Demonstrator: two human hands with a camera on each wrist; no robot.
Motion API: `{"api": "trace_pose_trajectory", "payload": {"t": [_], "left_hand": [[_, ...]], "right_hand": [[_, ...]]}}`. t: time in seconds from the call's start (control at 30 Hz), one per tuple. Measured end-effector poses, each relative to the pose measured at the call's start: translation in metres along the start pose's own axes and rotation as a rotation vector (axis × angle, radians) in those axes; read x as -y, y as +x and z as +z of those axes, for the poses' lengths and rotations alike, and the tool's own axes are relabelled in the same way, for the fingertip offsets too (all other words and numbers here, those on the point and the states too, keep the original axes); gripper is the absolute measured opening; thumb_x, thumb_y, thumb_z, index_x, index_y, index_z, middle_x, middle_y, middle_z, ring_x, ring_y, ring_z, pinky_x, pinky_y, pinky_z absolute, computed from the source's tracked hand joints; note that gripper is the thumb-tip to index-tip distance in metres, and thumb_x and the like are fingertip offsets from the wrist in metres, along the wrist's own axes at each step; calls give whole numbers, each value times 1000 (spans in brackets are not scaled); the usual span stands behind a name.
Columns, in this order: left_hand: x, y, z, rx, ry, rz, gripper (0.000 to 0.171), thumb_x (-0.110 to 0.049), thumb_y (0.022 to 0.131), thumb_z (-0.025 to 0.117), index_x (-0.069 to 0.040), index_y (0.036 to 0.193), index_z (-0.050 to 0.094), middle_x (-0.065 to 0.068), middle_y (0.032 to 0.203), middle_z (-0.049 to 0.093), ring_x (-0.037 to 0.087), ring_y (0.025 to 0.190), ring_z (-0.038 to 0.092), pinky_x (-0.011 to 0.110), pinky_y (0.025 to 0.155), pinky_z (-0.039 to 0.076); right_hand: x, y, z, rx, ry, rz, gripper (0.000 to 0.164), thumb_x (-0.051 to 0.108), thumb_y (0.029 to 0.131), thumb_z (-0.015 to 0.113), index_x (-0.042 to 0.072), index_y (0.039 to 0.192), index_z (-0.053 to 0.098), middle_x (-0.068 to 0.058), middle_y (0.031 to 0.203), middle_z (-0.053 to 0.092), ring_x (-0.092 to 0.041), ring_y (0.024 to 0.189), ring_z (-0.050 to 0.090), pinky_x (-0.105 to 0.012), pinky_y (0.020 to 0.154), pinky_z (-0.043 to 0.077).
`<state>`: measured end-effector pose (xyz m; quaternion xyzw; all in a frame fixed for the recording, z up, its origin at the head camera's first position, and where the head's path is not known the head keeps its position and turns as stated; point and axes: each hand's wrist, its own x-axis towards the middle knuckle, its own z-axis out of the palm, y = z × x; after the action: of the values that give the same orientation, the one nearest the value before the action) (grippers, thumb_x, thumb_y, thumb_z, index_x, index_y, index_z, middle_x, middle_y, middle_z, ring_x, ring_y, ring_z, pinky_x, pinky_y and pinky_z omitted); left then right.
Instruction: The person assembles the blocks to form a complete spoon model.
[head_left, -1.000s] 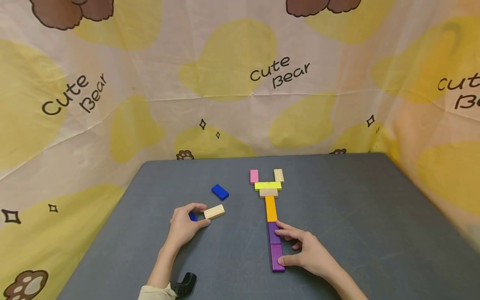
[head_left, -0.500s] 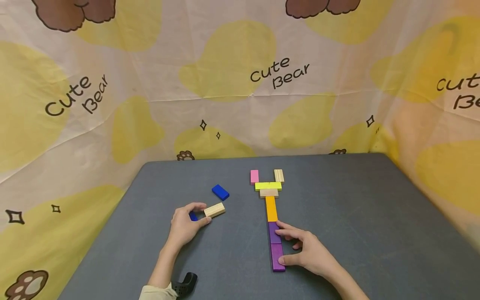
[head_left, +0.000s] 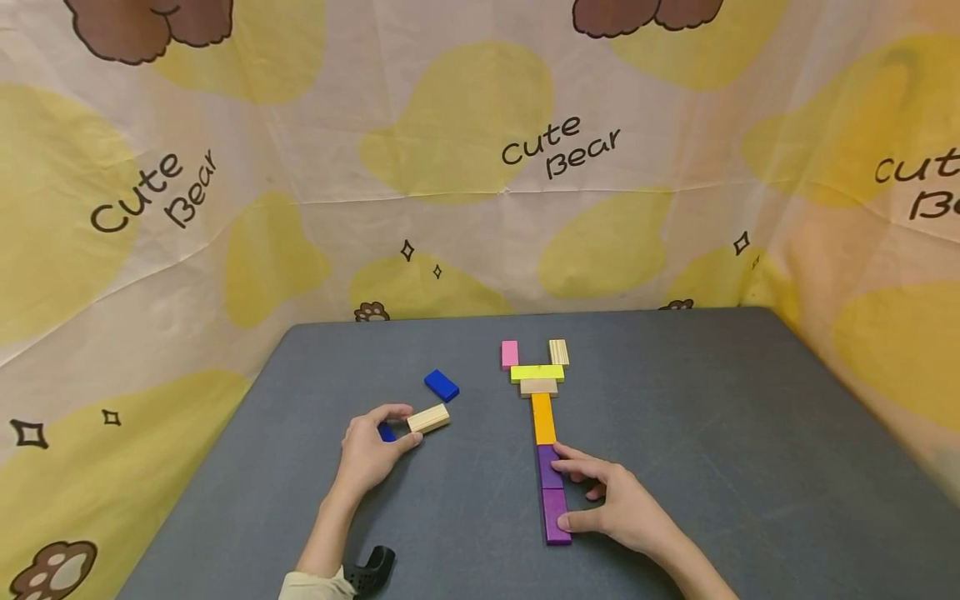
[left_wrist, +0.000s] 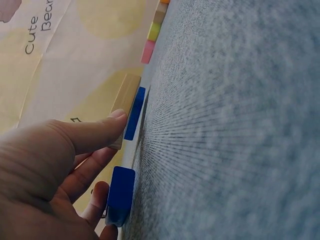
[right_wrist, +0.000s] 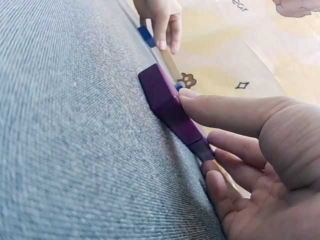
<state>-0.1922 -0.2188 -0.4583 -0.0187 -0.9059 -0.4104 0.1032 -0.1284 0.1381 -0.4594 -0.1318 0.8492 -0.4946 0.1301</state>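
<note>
In the head view my left hand (head_left: 373, 448) pinches a plain wooden block (head_left: 428, 419) by its near end, between thumb and fingers. The left wrist view shows that block (left_wrist: 126, 95) raised off the table, with a blue block (left_wrist: 120, 192) by the lower fingers. Another blue block (head_left: 442, 385) lies just beyond. My right hand (head_left: 617, 508) touches two purple blocks laid end to end: its thumb is on the nearer purple block (head_left: 555, 518), its fingertips at the farther one (head_left: 549, 468). In the right wrist view the thumb lies along the purple block's (right_wrist: 172, 107) side.
Ahead of the purple pair, an orange block (head_left: 543, 418) continues the line. Past it lie a tan block (head_left: 538, 387) and a lime block (head_left: 537, 374) crosswise, then a pink block (head_left: 510, 353) and a striped wooden block (head_left: 558, 352). A printed cloth (head_left: 465, 167) hangs behind the grey table (head_left: 675, 392).
</note>
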Motion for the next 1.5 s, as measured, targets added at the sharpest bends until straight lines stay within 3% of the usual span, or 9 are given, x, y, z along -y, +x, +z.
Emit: {"api": "trace_pose_trajectory", "payload": {"t": [0.23, 0.37, 0.53, 0.7, 0.87, 1.03, 1.27, 1.5], "left_hand": [[-3, 3, 1, -13, -11, -7, 38, -18, 77, 86, -13, 112, 72, 5, 108, 70, 30, 114, 53, 61, 99, 22], [-18, 12, 6, -12, -60, 4, 39, -18, 77, 86, -14, 113, 72, 4, 109, 69, 28, 114, 54, 53, 98, 31], [-53, 39, 23, 11, -117, 57, 38, -18, 78, 86, -14, 113, 72, 3, 109, 69, 28, 113, 55, 50, 94, 39], [-83, 72, 57, 36, -186, 87, 35, -20, 80, 84, -16, 113, 72, -1, 109, 68, 23, 113, 53, 48, 96, 37], [-95, 95, 91, 69, -119, 105, 36, -28, 82, 83, -18, 114, 71, -1, 111, 67, 24, 110, 53, 54, 98, 26], [-98, 109, 109, 78, -33, 113, 32, -25, 82, 82, -17, 112, 72, 0, 110, 69, 24, 108, 54, 58, 97, 22], [-104, 118, 121, 146, 63, 108, 28, -22, 84, 80, -17, 111, 74, 0, 108, 69, 29, 111, 45, 56, 96, 20], [-106, 120, 124, 178, 76, 98, 28, -18, 84, 80, -15, 111, 74, 2, 105, 70, 30, 111, 44, 54, 99, 22]], "right_hand": [[-1, 1, 1, -7, -9, 19, 66, 33, 70, 90, 24, 130, 65, 6, 149, 44, -22, 114, 47, -28, 83, 45], [-3, 1, 0, -12, -6, 17, 66, 33, 70, 90, 24, 130, 65, 6, 149, 45, -22, 113, 47, -28, 82, 45], [-5, 0, 0, -7, 11, -6, 65, 32, 71, 89, 22, 131, 65, 7, 149, 45, -23, 113, 47, -27, 82, 44], [-5, 0, -1, -8, 9, -2, 65, 32, 71, 89, 23, 130, 65, 7, 148, 45, -23, 113, 48, -27, 82, 44], [-5, -2, -2, -2, 20, -11, 65, 32, 72, 89, 22, 131, 65, 6, 149, 45, -24, 113, 48, -26, 81, 44], [-4, -3, -1, 8, 40, -26, 64, 31, 73, 88, 21, 131, 65, 6, 149, 44, -25, 114, 48, -26, 81, 44], [-2, -2, -1, 10, 34, -2, 64, 33, 72, 88, 24, 131, 65, 6, 149, 44, -24, 115, 47, -27, 81, 44], [-1, 0, 0, 9, 40, 6, 64, 33, 72, 89, 24, 131, 65, 7, 149, 44, -24, 115, 47, -27, 81, 43]]}}
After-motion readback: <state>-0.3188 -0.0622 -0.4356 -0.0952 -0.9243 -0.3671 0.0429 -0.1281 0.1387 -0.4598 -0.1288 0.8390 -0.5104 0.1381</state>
